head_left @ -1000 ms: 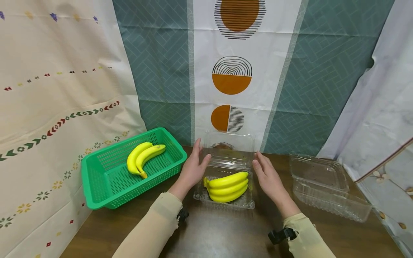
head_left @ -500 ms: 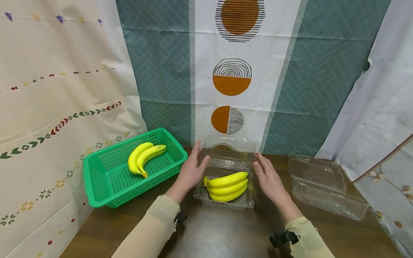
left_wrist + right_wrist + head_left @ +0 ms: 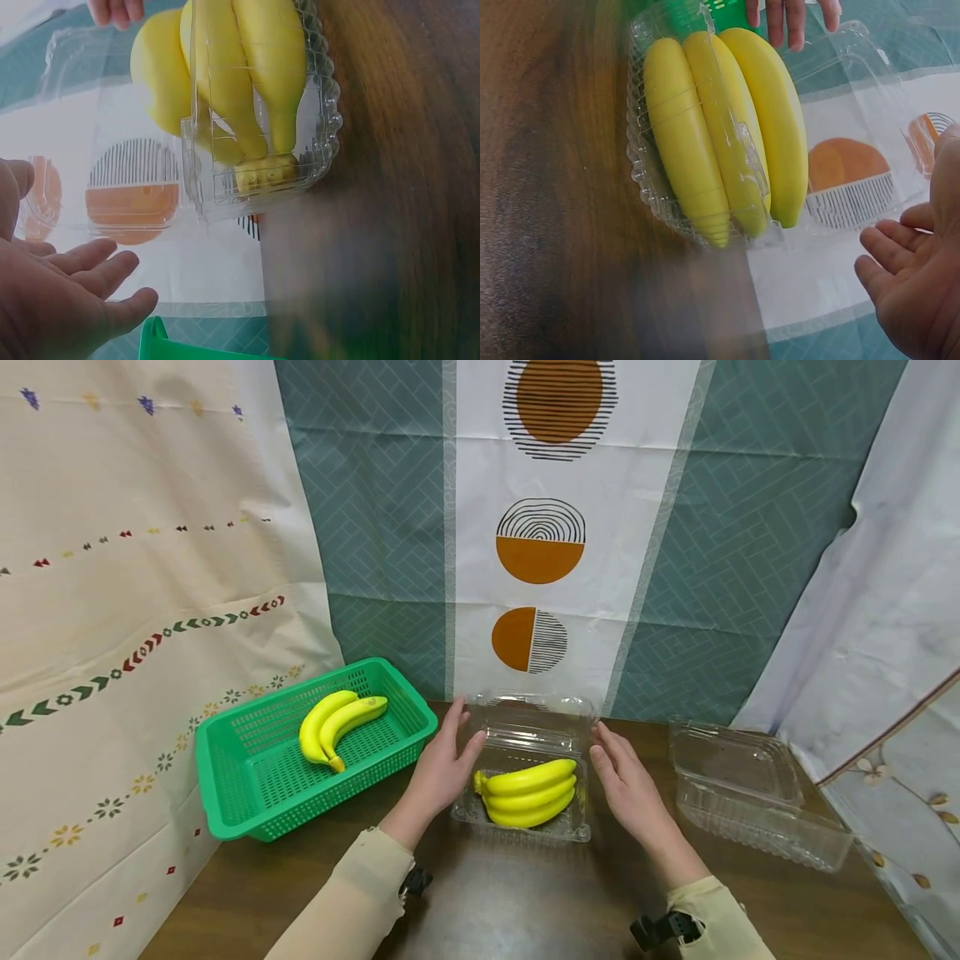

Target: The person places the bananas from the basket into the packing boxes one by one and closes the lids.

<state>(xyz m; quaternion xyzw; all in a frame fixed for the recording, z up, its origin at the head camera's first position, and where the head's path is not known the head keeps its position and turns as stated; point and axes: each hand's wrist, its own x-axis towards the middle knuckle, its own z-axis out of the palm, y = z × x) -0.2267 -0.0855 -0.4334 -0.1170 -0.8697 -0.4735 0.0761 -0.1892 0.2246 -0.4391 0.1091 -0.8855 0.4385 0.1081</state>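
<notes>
A bunch of three yellow bananas [image 3: 528, 793] lies in the base of a clear plastic clamshell container [image 3: 517, 837], stem end to the left. The hinged lid [image 3: 534, 739] stands raised at the back, leaning forward over the base. My left hand [image 3: 442, 768] is at the lid's left side, fingers extended and thumb apart. On the other side my right hand [image 3: 628, 783] mirrors it, fingertips right at the lid's right edge. Both wrist views show relaxed, fairly straight fingers beside the lid, the left hand [image 3: 75, 300] and the right hand [image 3: 915, 277] alike.
At the left stands a green perforated basket [image 3: 258, 822] with two bananas [image 3: 333, 727] in it. A second clear clamshell container [image 3: 757, 818] sits open at the right of the brown table [image 3: 517, 902]. Patterned cloths [image 3: 382, 527] hang behind and at the sides.
The lid's top edge has come forward and down over the bananas, and both hands have lowered slightly with it. The bananas, basket and second container stay in place.
</notes>
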